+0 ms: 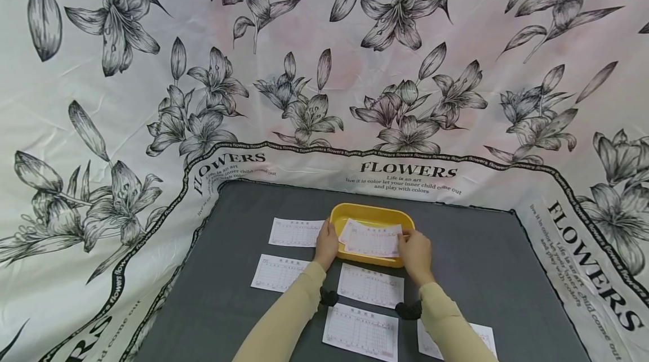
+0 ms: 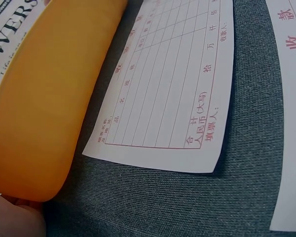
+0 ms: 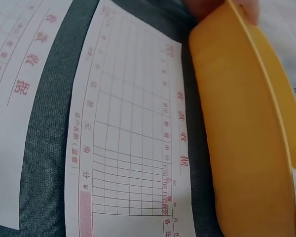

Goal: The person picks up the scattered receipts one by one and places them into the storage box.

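Observation:
A yellow plastic tray (image 1: 375,261) sits toward the far part of the dark cloth. My left hand (image 1: 327,245) grips its left rim; in the right wrist view its fingertips curl over the edge. Inside the tray lie white printed receipt slips, overlapping. With my right hand (image 1: 417,252) I pinch the right edge of the top receipt slip (image 1: 372,240), at the tray's right side. Nearest the tray's front is another receipt slip (image 1: 371,284) lying flat, its red print and ruled grid clear in both wrist views. Only part of my left hand (image 2: 12,217) shows at the left wrist view's lower corner.
More slips lie on the cloth: an upper left slip (image 1: 294,232), a lower left slip (image 1: 276,273), a near slip (image 1: 361,333) and a right slip (image 1: 481,335) partly under my sleeve. Black bands circle both wrists. A floral printed sheet (image 1: 304,30) rises behind.

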A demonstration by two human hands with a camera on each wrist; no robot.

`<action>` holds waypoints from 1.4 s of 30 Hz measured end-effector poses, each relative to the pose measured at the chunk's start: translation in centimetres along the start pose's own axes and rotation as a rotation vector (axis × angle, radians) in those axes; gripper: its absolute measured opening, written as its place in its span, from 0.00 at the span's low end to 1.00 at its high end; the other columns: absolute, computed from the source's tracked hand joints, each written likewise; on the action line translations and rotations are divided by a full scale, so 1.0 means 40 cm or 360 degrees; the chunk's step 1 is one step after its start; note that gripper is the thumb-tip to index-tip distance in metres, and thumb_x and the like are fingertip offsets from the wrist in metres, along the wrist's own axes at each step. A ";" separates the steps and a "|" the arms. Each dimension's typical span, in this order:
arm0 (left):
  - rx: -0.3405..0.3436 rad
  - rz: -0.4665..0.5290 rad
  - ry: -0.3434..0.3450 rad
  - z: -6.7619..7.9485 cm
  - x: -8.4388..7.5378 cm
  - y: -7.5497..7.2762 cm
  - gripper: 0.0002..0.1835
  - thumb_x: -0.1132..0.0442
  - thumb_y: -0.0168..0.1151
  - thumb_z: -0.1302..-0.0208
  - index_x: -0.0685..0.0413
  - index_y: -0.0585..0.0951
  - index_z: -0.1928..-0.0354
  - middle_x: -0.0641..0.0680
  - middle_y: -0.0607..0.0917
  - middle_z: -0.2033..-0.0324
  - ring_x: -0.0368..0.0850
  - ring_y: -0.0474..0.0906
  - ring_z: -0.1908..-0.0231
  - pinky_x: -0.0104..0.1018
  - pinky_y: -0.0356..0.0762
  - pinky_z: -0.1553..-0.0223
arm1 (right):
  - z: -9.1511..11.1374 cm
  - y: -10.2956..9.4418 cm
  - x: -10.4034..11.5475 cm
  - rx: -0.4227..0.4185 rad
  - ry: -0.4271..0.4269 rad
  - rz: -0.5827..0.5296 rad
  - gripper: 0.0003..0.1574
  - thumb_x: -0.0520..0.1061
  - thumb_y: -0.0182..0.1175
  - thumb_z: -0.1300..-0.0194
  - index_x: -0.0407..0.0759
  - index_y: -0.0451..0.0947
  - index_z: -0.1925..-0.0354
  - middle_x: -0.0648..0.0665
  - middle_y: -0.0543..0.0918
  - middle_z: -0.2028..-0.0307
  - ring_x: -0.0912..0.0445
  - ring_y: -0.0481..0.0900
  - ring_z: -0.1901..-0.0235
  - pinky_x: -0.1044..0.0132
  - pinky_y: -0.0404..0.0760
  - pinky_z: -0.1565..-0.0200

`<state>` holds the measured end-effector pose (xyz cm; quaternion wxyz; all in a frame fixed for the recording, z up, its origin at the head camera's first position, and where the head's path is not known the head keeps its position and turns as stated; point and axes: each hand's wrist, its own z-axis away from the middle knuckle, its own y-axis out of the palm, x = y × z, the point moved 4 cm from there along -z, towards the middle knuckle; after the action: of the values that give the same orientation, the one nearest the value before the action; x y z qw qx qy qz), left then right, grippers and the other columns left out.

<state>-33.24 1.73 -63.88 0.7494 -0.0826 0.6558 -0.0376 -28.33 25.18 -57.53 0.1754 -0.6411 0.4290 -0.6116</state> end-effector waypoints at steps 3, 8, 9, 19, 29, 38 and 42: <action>0.0011 0.0005 0.0016 0.003 0.000 -0.002 0.28 0.56 0.36 0.11 0.63 0.62 0.19 0.64 0.70 0.24 0.63 0.66 0.24 0.58 0.64 0.22 | -0.001 0.005 0.000 0.0019 0.0002 0.0069 0.17 0.40 0.63 0.26 0.25 0.85 0.50 0.32 0.89 0.66 0.42 0.86 0.69 0.48 0.86 0.68; 0.0021 0.0020 0.0022 0.007 -0.001 -0.004 0.28 0.56 0.36 0.11 0.62 0.61 0.19 0.64 0.70 0.24 0.63 0.65 0.24 0.58 0.64 0.22 | -0.003 0.004 -0.003 0.0030 0.0010 0.0100 0.19 0.41 0.64 0.27 0.25 0.85 0.48 0.32 0.89 0.67 0.43 0.85 0.71 0.52 0.84 0.73; 0.0023 0.0019 0.0021 0.007 0.000 -0.004 0.28 0.56 0.36 0.11 0.62 0.61 0.19 0.64 0.70 0.24 0.63 0.65 0.24 0.58 0.64 0.22 | -0.003 0.002 -0.003 0.0024 0.0012 0.0100 0.20 0.42 0.64 0.27 0.25 0.85 0.48 0.32 0.89 0.67 0.43 0.85 0.71 0.53 0.84 0.73; 0.0001 -0.0024 0.0004 -0.001 0.002 -0.003 0.28 0.56 0.35 0.11 0.63 0.62 0.19 0.64 0.70 0.24 0.62 0.66 0.24 0.58 0.64 0.22 | 0.000 -0.015 -0.020 -0.0022 0.0052 0.0062 0.21 0.43 0.65 0.27 0.26 0.84 0.47 0.30 0.90 0.62 0.40 0.87 0.66 0.48 0.88 0.67; -0.0021 -0.0033 0.0030 0.000 -0.002 -0.004 0.27 0.57 0.36 0.11 0.64 0.64 0.20 0.65 0.71 0.25 0.63 0.67 0.25 0.58 0.64 0.22 | 0.010 -0.032 -0.015 -0.0131 0.0000 -0.0027 0.19 0.43 0.63 0.26 0.29 0.84 0.46 0.31 0.90 0.58 0.35 0.77 0.56 0.43 0.77 0.57; -0.0008 -0.0036 0.0023 -0.003 -0.013 -0.005 0.27 0.57 0.36 0.11 0.65 0.64 0.20 0.65 0.71 0.25 0.63 0.66 0.24 0.58 0.63 0.21 | 0.015 -0.058 -0.038 -0.0273 -0.0070 -0.0035 0.16 0.42 0.65 0.28 0.31 0.86 0.49 0.33 0.90 0.61 0.36 0.79 0.59 0.44 0.77 0.59; -0.0005 -0.0053 0.0015 0.000 -0.011 -0.005 0.28 0.56 0.36 0.11 0.65 0.64 0.21 0.66 0.71 0.25 0.63 0.66 0.24 0.58 0.63 0.21 | 0.033 -0.073 -0.054 -0.0288 -0.0070 -0.0047 0.17 0.42 0.66 0.29 0.31 0.86 0.48 0.33 0.90 0.61 0.36 0.79 0.59 0.43 0.77 0.60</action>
<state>-33.31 1.62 -63.42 0.7455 -0.0944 0.6580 -0.0494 -25.88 28.11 -56.96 0.1172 -0.6739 0.4691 -0.5586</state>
